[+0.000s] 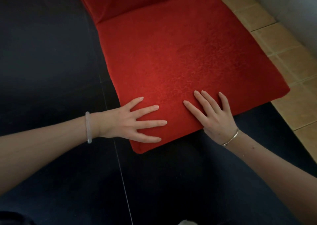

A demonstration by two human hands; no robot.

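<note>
A flat red cushion [180, 56] lies on a dark surface [51, 53], along its right edge, with the cushion's near right corner reaching that edge. A thin pale seam line crosses the dark surface just left of the cushion. Behind the cushion, at the far edge, a second red cushion [137, 0] meets it along a crease and rises away from it. To the right of the dark surface run a beige tiled floor [291, 56] and, beyond it, a white wall [295, 7]. Nothing lies on top of the cushion apart from the hands.

The left hand [130, 121] comes in from the left, palm down, fingers straight and spread wide apart, resting on the cushion's near left corner; a pale bangle [88, 127] circles its wrist. The right hand [212, 116] comes in from the lower right, also palm down with fingers straight and slightly apart, pressing on the cushion's near edge; a thin bracelet [231, 138] sits at its wrist. Neither hand curls round the fabric.
</note>
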